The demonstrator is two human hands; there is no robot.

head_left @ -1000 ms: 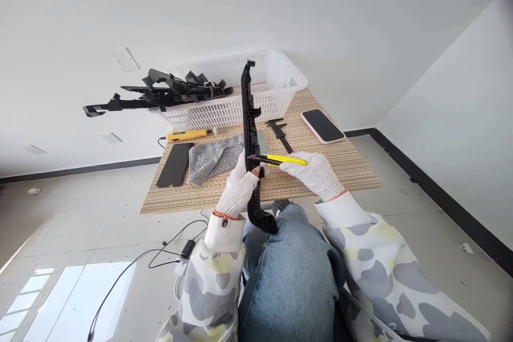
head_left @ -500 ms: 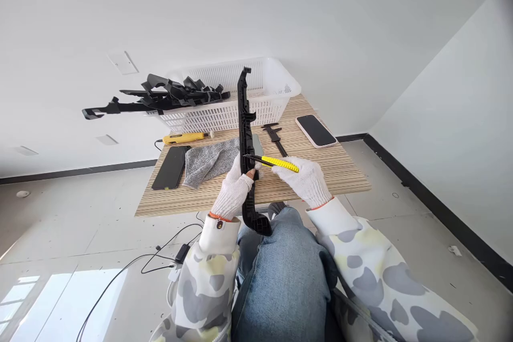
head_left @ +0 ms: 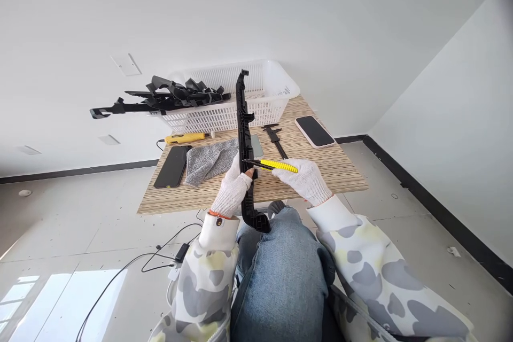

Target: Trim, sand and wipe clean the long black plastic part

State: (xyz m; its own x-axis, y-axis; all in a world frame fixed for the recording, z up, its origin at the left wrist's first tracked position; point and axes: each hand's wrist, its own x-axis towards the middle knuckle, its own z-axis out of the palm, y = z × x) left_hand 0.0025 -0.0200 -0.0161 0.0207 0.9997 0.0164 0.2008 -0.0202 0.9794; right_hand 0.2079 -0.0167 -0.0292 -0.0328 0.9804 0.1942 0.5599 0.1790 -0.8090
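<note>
Two gloved hands (head_left: pixel 231 190), black strip (head_left: pixel 243 136), yellow tool (head_left: pixel 279 165)

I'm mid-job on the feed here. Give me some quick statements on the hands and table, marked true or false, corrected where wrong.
1. The left hand holds a long black part. True.
2. The right hand holds the caliper. False: it holds a yellow-handled tool; the caliper lies on the table.
3. The yellow-handled tool points toward the black part. True.
4. The grey cloth lies right of the caliper. False: it lies left.
5. Black pieces jut past the basket's left end. True.
</note>
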